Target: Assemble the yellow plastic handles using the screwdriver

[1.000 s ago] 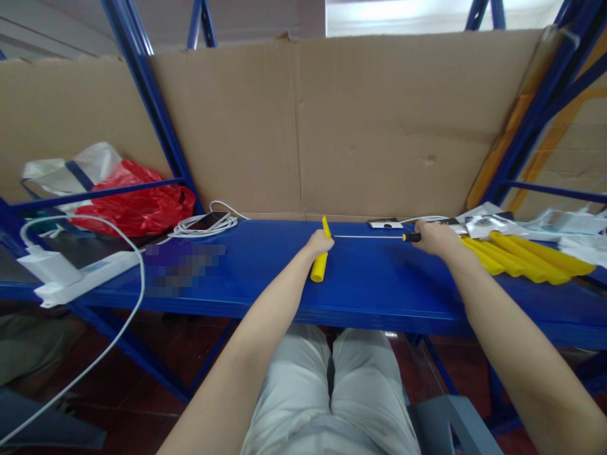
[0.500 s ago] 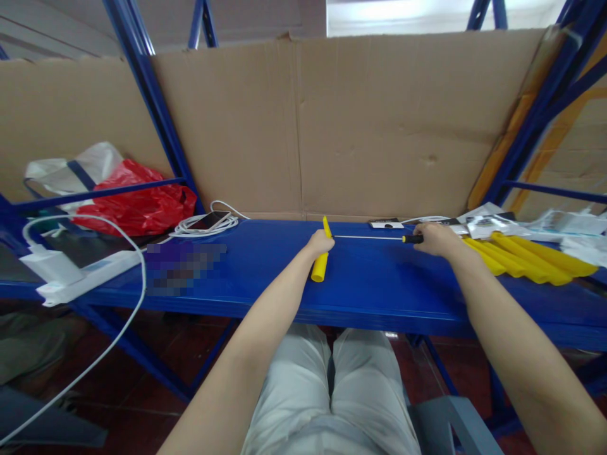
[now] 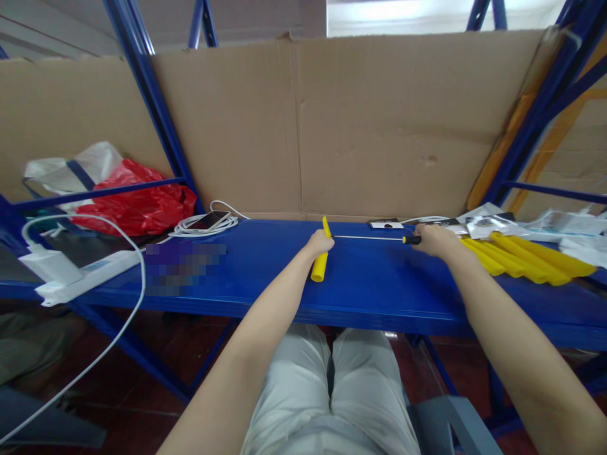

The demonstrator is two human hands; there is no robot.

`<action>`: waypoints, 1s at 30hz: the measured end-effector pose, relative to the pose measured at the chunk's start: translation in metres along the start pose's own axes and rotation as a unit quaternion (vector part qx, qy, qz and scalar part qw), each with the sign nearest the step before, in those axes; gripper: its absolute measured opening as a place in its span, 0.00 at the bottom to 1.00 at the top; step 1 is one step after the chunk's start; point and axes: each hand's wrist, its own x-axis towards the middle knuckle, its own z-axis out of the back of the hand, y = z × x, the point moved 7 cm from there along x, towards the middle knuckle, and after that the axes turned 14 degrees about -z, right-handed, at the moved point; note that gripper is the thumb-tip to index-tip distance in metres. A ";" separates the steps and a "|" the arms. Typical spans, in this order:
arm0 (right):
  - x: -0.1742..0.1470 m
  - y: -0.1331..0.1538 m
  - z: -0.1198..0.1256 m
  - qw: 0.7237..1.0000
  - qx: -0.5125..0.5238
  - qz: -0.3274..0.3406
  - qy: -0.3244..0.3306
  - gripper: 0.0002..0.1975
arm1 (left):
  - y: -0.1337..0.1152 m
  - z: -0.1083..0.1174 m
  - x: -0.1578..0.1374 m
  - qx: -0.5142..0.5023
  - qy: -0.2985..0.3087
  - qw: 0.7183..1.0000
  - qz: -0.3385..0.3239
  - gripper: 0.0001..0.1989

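The yellow piece (image 3: 319, 268) was smooth and tubular at its near end, narrowing to a thinner point at its far end. It was at the middle of the blue table (image 3: 360, 284), lying roughly front to back. The tool (image 3: 367, 237) had a straight, slender metallic shaft and a black handle with a yellow band. Several ribbed-looking yellow lengths (image 3: 531, 259) lay side by side at the right, next to glossy silver packets (image 3: 488, 225). A creased corrugated cardboard panel (image 3: 379, 126) stood behind.

The left hand (image 3: 320, 244) was closed around the middle of the yellow piece, arm extended forward. The right hand (image 3: 434, 238) was wrapped over the end of the black handle, its fingers partly hidden. The shaft ran nearly level between the hands, meeting the yellow piece at the left hand; whether its tip entered the piece could not be told.

The table's front edge ran straight beneath both forearms. Flat blue surface extended between the hands and toward that edge. Rearward, the cardboard limited reach; at the right, the yellow lengths lay just beside the right forearm.
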 end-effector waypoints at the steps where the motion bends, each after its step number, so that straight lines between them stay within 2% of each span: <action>1: 0.000 0.000 -0.001 1.000 0.004 0.002 0.007 0.14 | 0.000 0.000 0.000 -0.002 0.000 1.000 -0.001 0.14; 8: 0.003 0.001 -0.011 0.997 0.044 0.020 0.052 0.15 | 0.001 0.000 -0.001 -0.012 -0.002 1.000 0.005 0.15; 14: 0.007 0.002 -0.009 0.999 0.032 0.043 0.007 0.10 | 0.002 0.000 0.001 -0.010 -0.003 1.000 0.001 0.14; 19: 0.003 0.005 -0.008 0.998 0.004 0.060 -0.004 0.09 | 0.001 0.000 0.000 -0.006 -0.005 1.000 0.002 0.14; 24: 0.000 0.003 -0.006 1.000 0.008 0.016 0.024 0.13 | 0.001 0.000 0.001 -0.003 -0.003 1.000 -0.001 0.13; 30: -0.001 0.007 -0.009 0.996 0.038 0.043 0.063 0.13 | 0.003 0.001 0.002 -0.009 -0.015 1.000 0.005 0.12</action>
